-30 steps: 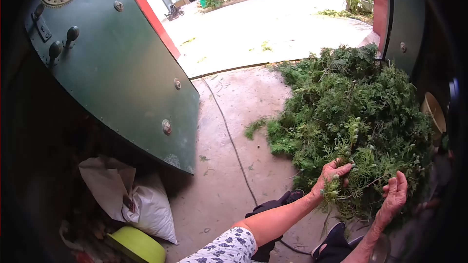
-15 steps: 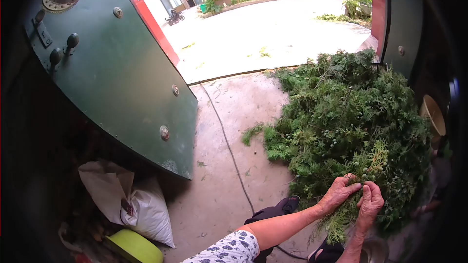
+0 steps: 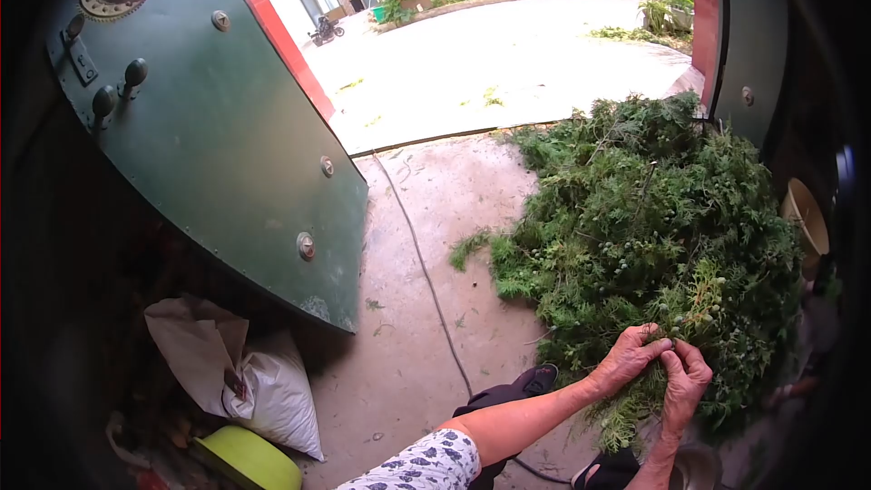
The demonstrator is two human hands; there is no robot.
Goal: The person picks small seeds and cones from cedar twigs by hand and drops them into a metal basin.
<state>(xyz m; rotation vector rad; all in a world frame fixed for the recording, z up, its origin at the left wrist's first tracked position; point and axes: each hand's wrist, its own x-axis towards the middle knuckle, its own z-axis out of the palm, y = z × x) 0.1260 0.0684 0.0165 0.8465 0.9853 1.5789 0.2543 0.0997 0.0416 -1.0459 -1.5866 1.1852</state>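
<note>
2 hands [image 3: 628, 360], nearly closed, on a green sprig [image 3: 621, 422]

Passage lies between the green door [image 3: 236, 154] and the branch pile [image 3: 626, 209] blocking the right.

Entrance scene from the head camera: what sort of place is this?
Probably a household entrance or storeroom: a large green door stands open onto a bright yard, with leafy branches heaped on the floor inside.

My bare left hand [image 3: 628, 358] holds one feathery yellow-green conifer sprig [image 3: 700, 298]; my bare right hand [image 3: 687, 381] meets its thumb.
</note>
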